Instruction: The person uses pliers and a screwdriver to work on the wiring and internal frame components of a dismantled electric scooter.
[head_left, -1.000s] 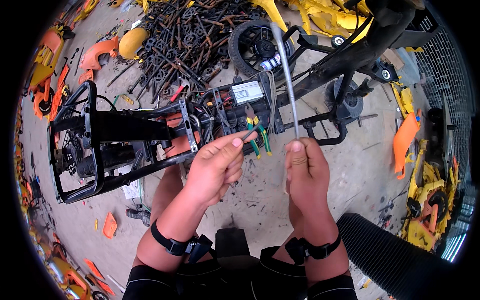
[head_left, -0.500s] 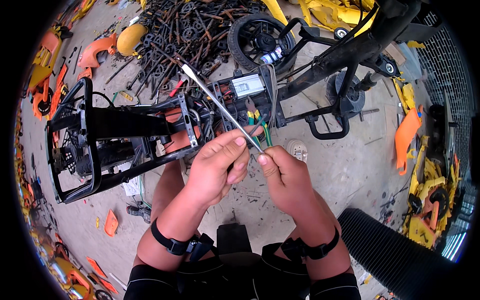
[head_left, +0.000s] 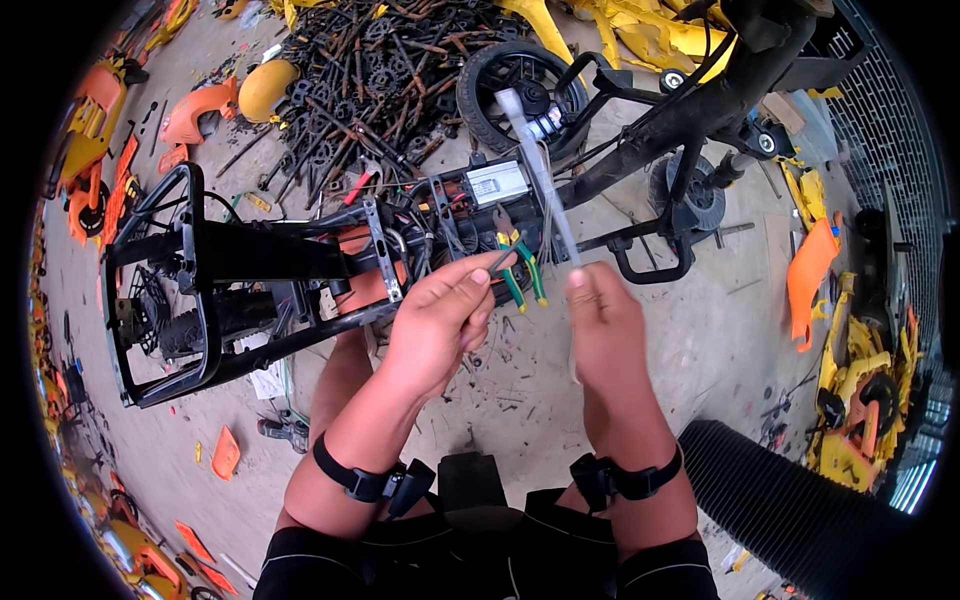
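Note:
My left hand (head_left: pixel 440 330) pinches a short, thin dark metal rod (head_left: pixel 503 261) between thumb and forefinger, other fingers curled. My right hand (head_left: pixel 605 320) grips a long silver bar (head_left: pixel 555 200), which points away from me and is smeared by motion. Beyond both hands lies a black scooter frame (head_left: pixel 262 254) with bundled wires and a silver controller box (head_left: pixel 497 184). Pliers with green and yellow handles (head_left: pixel 530 270) rest against the frame, just beyond and between my hands.
Behind the frame are a heap of rusty rods (head_left: pixel 360 80) and a black wheel (head_left: pixel 480 110). Yellow panels (head_left: pixel 680 35) and orange panels (head_left: pixel 812 275) lie around. A black corrugated bench (head_left: pixel 770 500) is at lower right, a cordless power tool (head_left: pixel 283 432) at lower left.
The bar in my right hand tipped leftward across my left hand half a second ago and has now swung back right, away from the rod. My left hand has barely moved.

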